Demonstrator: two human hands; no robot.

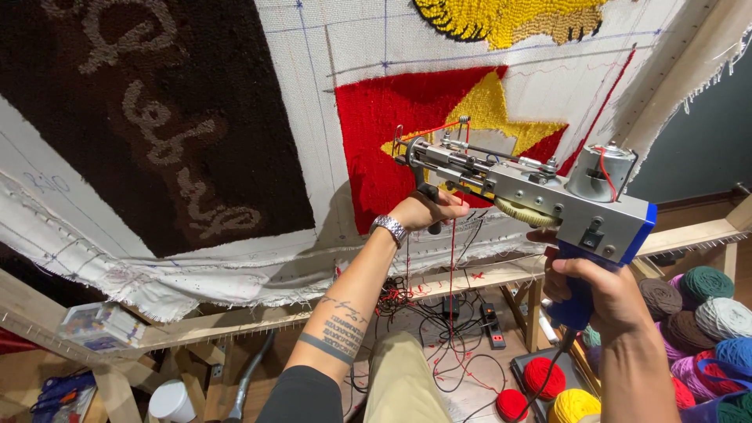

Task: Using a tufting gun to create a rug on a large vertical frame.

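Hands (pixel 501 251) on tufting gun (pixel 525 192), needle tip hidden.

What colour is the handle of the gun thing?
Blue handle, gripped by the right hand; head view.

Tufting gun (pixel 517 184) before stretched cloth (pixel 313 94); yarn balls (pixel 705 313) right.

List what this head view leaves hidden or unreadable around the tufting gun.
- Tufting gun needle tip: too small to tell if it touches the cloth.
- Blue grip: covered by the right hand.
- Front handle: wrapped by the left hand.
- Yarn balls: cut by the right edge.
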